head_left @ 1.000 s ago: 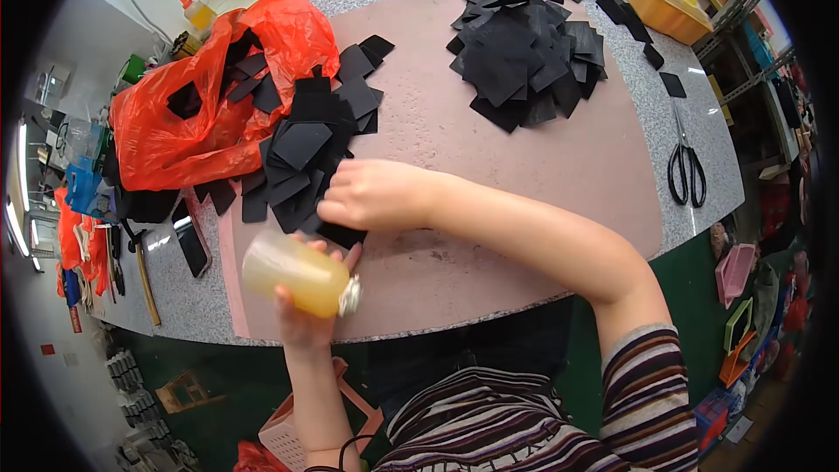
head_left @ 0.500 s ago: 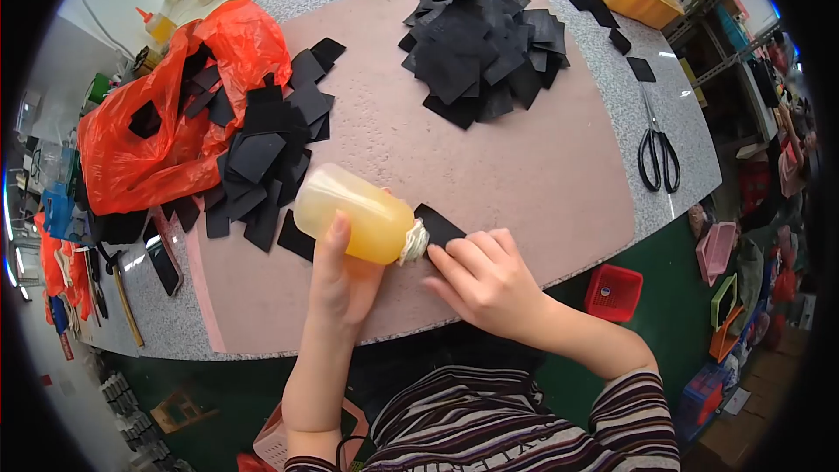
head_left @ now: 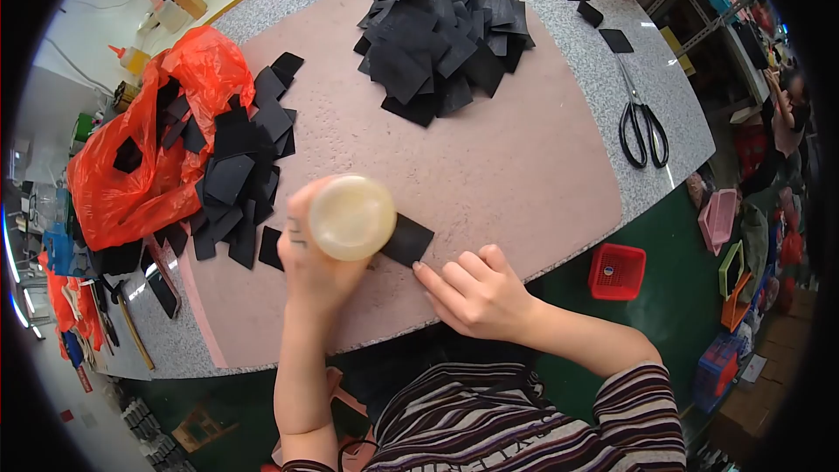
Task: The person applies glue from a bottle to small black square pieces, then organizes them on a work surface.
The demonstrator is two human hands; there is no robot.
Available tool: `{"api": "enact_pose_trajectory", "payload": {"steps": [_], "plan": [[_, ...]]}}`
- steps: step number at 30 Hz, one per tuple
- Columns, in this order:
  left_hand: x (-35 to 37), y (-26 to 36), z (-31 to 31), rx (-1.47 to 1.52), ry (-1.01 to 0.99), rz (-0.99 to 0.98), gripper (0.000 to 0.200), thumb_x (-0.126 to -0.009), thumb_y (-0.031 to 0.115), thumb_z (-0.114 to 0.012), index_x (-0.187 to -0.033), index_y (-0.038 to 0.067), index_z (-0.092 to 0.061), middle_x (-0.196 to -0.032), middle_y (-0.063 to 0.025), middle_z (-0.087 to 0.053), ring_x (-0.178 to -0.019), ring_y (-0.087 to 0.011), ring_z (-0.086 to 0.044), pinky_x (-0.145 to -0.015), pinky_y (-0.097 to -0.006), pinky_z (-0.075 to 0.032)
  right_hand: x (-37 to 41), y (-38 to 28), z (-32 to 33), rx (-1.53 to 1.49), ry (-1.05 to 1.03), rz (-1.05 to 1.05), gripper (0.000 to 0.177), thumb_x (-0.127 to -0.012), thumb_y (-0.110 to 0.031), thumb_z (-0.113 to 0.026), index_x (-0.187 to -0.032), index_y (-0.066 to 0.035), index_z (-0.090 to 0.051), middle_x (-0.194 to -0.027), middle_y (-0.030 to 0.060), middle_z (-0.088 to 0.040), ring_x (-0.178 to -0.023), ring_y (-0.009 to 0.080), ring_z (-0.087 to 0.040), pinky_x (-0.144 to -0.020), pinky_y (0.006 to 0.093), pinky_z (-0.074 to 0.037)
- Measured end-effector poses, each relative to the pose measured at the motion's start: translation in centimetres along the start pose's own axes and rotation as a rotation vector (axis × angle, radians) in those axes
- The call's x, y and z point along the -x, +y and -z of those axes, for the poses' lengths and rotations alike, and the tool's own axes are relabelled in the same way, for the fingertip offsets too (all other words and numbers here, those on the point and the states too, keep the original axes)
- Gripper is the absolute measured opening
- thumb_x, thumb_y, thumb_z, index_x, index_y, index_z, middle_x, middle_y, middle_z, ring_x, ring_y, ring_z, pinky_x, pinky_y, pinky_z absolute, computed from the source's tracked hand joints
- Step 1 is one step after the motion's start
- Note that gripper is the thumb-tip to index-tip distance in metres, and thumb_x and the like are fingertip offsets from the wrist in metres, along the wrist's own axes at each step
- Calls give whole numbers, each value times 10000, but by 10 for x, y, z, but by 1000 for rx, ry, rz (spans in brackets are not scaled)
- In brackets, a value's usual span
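Bottle (head_left: 352, 217): being held above the pink mat (head_left: 516, 179), its base being turned toward the camera, its mouth being hidden.
Left hand (head_left: 316, 275): being wrapped around the bottle.
Black square (head_left: 409, 240): being borne flat by the mat's near part, between the hands.
Right hand (head_left: 479, 295): being held half curled, a fingertip being set at the square's near edge; whether anything is being pinched cannot be told.
Large pile (head_left: 441, 45): being borne by the mat's far part.
Red bag (head_left: 157, 166): being partly filled with black pieces (head_left: 231, 178), more being heaped beside it.
Scissors (head_left: 642, 112): being supported by the speckled tabletop (head_left: 686, 109).
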State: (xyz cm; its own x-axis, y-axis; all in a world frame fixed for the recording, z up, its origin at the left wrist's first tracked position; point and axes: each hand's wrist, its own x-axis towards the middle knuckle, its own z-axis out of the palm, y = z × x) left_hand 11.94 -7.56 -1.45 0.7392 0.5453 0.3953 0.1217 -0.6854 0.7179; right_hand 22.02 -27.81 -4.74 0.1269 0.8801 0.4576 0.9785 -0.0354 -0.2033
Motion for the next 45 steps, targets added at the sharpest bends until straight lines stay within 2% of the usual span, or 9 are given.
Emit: {"api": "enact_pose_trajectory", "payload": {"steps": [6, 14, 18, 21, 25, 28, 33, 38, 45], "plan": [[20, 6, -7, 47, -237, -193, 631, -694, 125, -905, -1206, 28, -550, -1171, -130, -648, -1016, -223, -670, -899, -342, -525, -3, 2, 3, 11, -40, 17, 344, -829, -218, -687, -1111, -24, -710, -735, -4, -458, -697, 154, -475, -684, 331, -316], [16, -30, 57, 175, 319, 31, 712, -791, 348, -866, -1272, -27, -498, -1198, -177, -630, -1056, -283, -660, -948, -406, -518, -72, 26, 2, -333, 186, -382, 181, -765, -178, -730, -921, -92, -698, -789, 16, -513, -800, 240, -519, -799, 371, -343], [34, -22, 88, 232, 384, 96, 827, -800, 446, -837, -1338, -40, -440, -1250, -212, -605, -1142, -307, -626, -998, -434, -501, -115, 43, -14, -601, -398, -175, 117, -744, -100, -676, -849, -57, -645, -828, 71, -643, -844, 254, -595, -819, 378, -430], [69, -46, 123, 209, 474, 193, 803, -845, 450, -782, -1379, -33, -428, -1278, -204, -593, -1174, -320, -612, -1025, -455, -483, -165, 70, 6, -673, -2, -281, 127, -746, -30, -645, -867, 5, -660, -804, 191, -700, -708, 349, -697, -661, 391, -542], [88, -51, 138, 448, 588, 332, 768, -879, 418, -748, -1421, -9, -411, -1334, -205, -556, -1204, -334, -595, -1041, -475, -473, -197, 91, -12, 352, 186, -64, 272, -763, 4, -636, -1023, -67, -670, -1030, 87, -651, -1007, 291, -578, -852, 417, -437], [89, -47, 123, 587, 613, 351, 755, -909, 443, -710, -1443, 8, -403, -1378, -194, -531, -1244, -321, -569, -1053, -464, -468, -175, 17, -57, -298, -17, 352, 323, -733, -45, -632, -1056, -27, -639, -997, 119, -612, -990, 289, -596, -867, 431, -487], [78, -39, 106, 752, 585, 347, 731, -957, 469, -649, -1480, 31, -386, -1435, -156, -511, -1306, -294, -531, -1059, -437, -477, -151, -35, -97, -156, 98, 587, 237, -778, -123, -673, -980, -4, -637, -757, 44, -591, -747, 215, -621, -667, 320, -505], [77, -39, 103, 1105, 462, 420, 707, -969, 477, -626, -1482, 51, -392, -1404, -146, -535, -1301, -287, -536, -1072, -495, -477, -130, 6, -25, -1001, -105, -414, 185, -798, -29, -699, -974, 5, -650, -771, 99, -669, -674, 189, -689, -608, 327, -537], [44, -21, 17, 1612, 172, 712, 604, -975, 449, -623, -1408, 62, -458, -1333, -149, -568, -1197, -287, -601, -1074, -636, -440, -65, 25, -10, -503, 2, -363, 209, -771, -53, -735, -968, -63, -666, -733, 34, -510, -727, 214, -531, -679, 347, -451]]}}
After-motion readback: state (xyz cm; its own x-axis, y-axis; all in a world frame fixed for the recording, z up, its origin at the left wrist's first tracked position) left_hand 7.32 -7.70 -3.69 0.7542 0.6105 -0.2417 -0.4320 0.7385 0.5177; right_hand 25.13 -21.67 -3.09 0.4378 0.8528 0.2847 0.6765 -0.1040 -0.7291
